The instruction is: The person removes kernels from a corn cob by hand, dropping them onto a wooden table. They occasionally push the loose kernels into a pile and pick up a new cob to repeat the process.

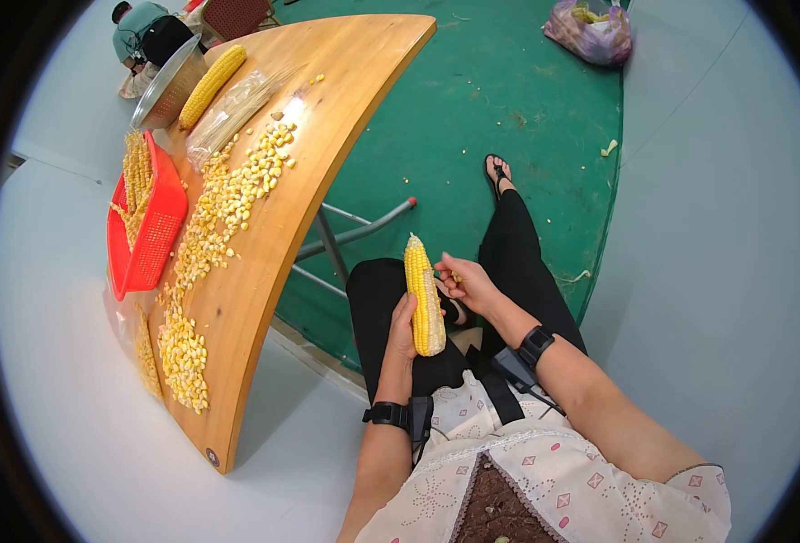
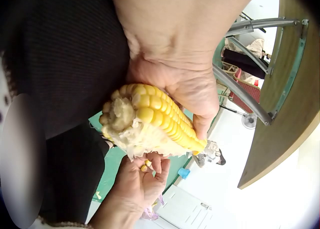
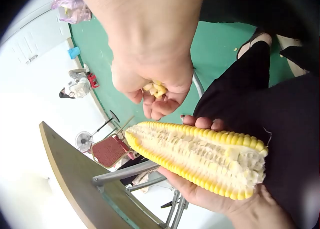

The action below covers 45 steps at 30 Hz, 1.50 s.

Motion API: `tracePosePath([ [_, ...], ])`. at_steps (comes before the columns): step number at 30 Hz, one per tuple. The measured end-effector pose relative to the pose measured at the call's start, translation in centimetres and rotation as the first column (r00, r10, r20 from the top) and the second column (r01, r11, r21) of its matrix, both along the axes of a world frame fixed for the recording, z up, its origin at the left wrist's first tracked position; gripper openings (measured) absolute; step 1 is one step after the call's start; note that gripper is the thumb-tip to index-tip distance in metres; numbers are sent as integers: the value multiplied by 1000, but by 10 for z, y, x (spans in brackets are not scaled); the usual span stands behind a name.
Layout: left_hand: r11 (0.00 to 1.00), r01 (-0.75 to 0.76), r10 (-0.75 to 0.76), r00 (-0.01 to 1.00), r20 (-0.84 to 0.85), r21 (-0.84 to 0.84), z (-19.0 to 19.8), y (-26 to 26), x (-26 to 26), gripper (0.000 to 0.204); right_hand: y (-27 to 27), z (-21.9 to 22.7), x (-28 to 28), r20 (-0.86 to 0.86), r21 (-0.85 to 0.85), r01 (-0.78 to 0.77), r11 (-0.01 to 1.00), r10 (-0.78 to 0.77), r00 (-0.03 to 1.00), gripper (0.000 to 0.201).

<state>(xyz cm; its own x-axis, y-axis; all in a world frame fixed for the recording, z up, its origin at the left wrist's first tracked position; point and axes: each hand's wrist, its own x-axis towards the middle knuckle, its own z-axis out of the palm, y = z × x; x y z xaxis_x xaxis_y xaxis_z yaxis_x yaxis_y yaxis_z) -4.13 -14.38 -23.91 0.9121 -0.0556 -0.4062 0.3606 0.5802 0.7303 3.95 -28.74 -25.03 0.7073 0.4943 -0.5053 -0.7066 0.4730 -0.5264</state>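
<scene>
A seated person holds a partly stripped corn cob (image 1: 424, 297) over the lap, above black trousers (image 1: 508, 262). The left hand (image 1: 402, 337) wraps around the cob's lower half from beneath, fingers curled along its far side and the thumb up its near side. In the head view the cob stands nearly upright, its long axis running away from the body, the pointed tip up and forward, and the cut stalk end down toward the waist. A band of rows is already bare and pale on the side facing the right hand, while yellow kernels remain on the other side. The left wrist view shows the blunt stalk end and the fingers closed around the kernelled side.

The right hand (image 1: 466, 284) sits just beside the cob's upper half, apart from it, with the fingers cupped and bunched together around a few loose kernels (image 3: 155, 89), as the right wrist view shows.

To the left stands a wooden table (image 1: 327, 118) on a folding metal frame. A long spread of loose corn kernels (image 1: 214, 217) lies across it, with a red plastic basket (image 1: 151, 226) of stripped cobs at its far edge, a whole corn cob (image 1: 212, 84), a metal bowl (image 1: 166, 83) and a clear plastic bag (image 1: 228, 113). A green mat (image 1: 490, 100) covers the floor, and a pink plastic bag (image 1: 591, 32) lies on it far ahead.
</scene>
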Motion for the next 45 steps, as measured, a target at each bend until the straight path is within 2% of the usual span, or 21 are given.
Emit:
tracePosePath([
  [2,1000,11,-11,1000,8,2,-1,-1,1,39,4,-1,0,117,-157,-12,988,31,993,33],
  [11,999,45,-45,999,20,23,4,-2,0,40,16,6,-4,222,-299,14,954,56,973,38],
  [23,998,56,-57,998,-19,-42,1,4,-2,41,11,3,-4,289,-303,3,953,89,953,32],
  [26,998,49,-49,999,-2,-48,1,4,-3,41,10,3,-4,274,-242,-40,969,108,956,29],
  [29,998,54,-53,998,27,-27,3,2,-2,41,9,0,0,176,16,-41,999,38,984,19],
  [32,998,58,-58,998,39,-10,6,0,-1,41,6,14,-1,99,81,18,997,-26,995,19],
  [35,998,59,-59,998,38,-11,6,0,-1,40,8,6,2,33,162,9,987,-14,999,20],
  [38,999,53,-53,998,32,-4,5,0,-1,40,13,-3,1,168,-1,-14,1000,14,986,25],
  [41,998,60,-61,998,30,16,4,0,-1,40,17,4,-2,254,-184,34,982,14,967,29],
  [45,996,80,-81,996,24,29,6,0,-1,40,14,6,-2,265,-273,18,962,58,963,30],
])
